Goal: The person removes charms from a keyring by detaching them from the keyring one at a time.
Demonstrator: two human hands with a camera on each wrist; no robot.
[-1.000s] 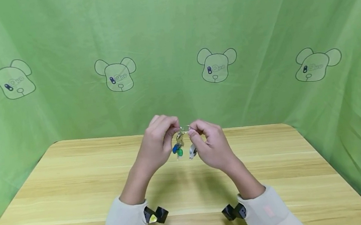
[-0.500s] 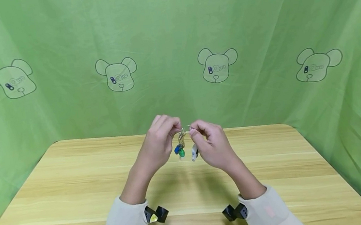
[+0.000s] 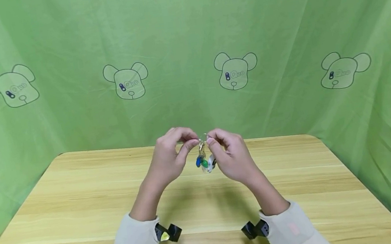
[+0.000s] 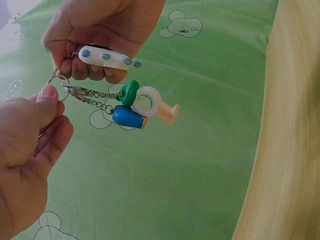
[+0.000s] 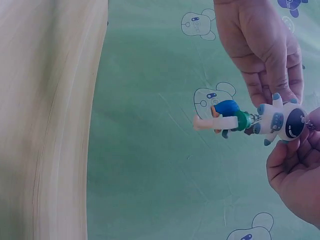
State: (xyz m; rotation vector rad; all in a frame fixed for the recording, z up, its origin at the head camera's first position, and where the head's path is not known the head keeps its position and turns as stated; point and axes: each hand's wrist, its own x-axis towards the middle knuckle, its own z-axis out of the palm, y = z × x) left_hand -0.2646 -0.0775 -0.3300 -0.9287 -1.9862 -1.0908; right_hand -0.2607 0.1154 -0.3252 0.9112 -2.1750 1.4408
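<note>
My left hand (image 3: 166, 159) and right hand (image 3: 233, 158) meet above the far part of the table, raised off it. Between thumb and fingers the left pinches a metal key ring (image 4: 65, 92). From that ring, short chains carry a green and white keychain figure with pale legs (image 4: 129, 93) and a blue one (image 4: 129, 116). My right fingertips pinch the split ring's other side, close to the left thumb. An astronaut keychain (image 5: 280, 122), white with a dark visor and blue-grey spots, hangs by the right palm, its chain partly hidden by fingers.
Below the hands spreads a wood-grain table (image 3: 199, 204), its far edge near the fingers. Green cloth (image 3: 174, 25) printed with bear heads surrounds the back and sides. Black wrist cameras (image 3: 169, 232) sit at both sleeve cuffs.
The left hand has shifted slightly right, closer to the right hand, and its thumb is now more extended. The blue and green figures swung right and now hang against the astronaut.
</note>
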